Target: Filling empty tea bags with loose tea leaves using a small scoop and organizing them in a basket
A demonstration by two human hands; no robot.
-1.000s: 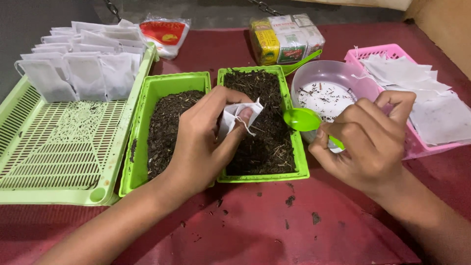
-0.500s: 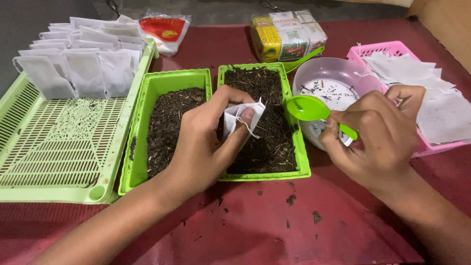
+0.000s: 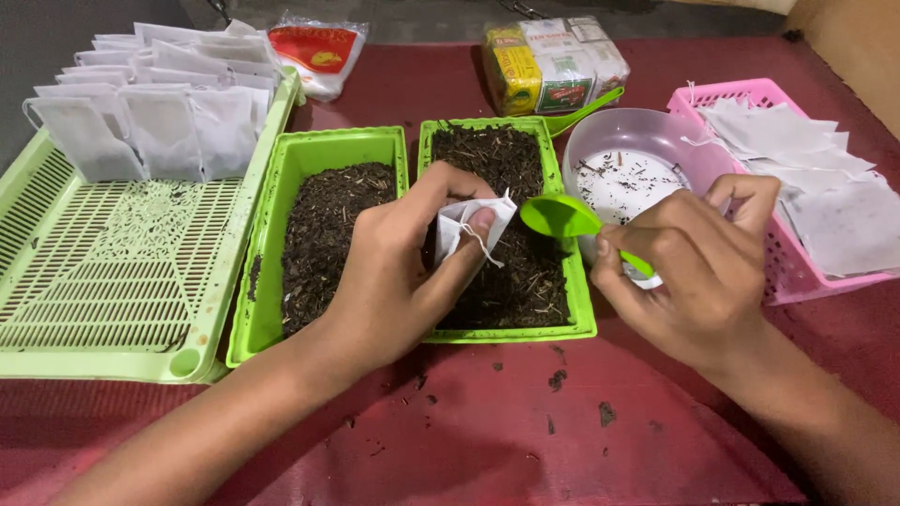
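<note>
The left hand (image 3: pixel 394 272) is closed around a small white paper bag (image 3: pixel 466 225), thumb pressed on its front, holding it over the right-hand green tray (image 3: pixel 574 281). A thin string hangs off the bag. The right hand (image 3: pixel 698 267) grips the handle of a green plastic spoon (image 3: pixel 560 215), fingers curled tight around it, with the bowl of the spoon just beside the bag's open top. From where I stand I can't tell whether the spoon carries anything.

That right-hand tray is full of dark, coarse dried leaf with bits of stalk in it. The left-hand green tray (image 3: pixel 281 197), touching it side by side, holds a finer dark heap that leaves its far end bare.

Just right of the trays sits a round translucent bowl (image 3: pixel 600 141), nearly empty, with only scattered dark flecks on its white bottom. Beyond it on the right, a pink basket (image 3: pixel 787 272) holds a loose pile of flat white bags.

On the left, a large pale green slotted tray (image 3: pixel 103 281) is bare at its near end, with rows of white bags standing upright at the far end. At the far edge of the red table (image 3: pixel 487 440) lie a red and white packet (image 3: pixel 314 52) and a wrapped bundle of yellow and green boxes (image 3: pixel 548 61). Dark crumbs are sprinkled on the near table.
</note>
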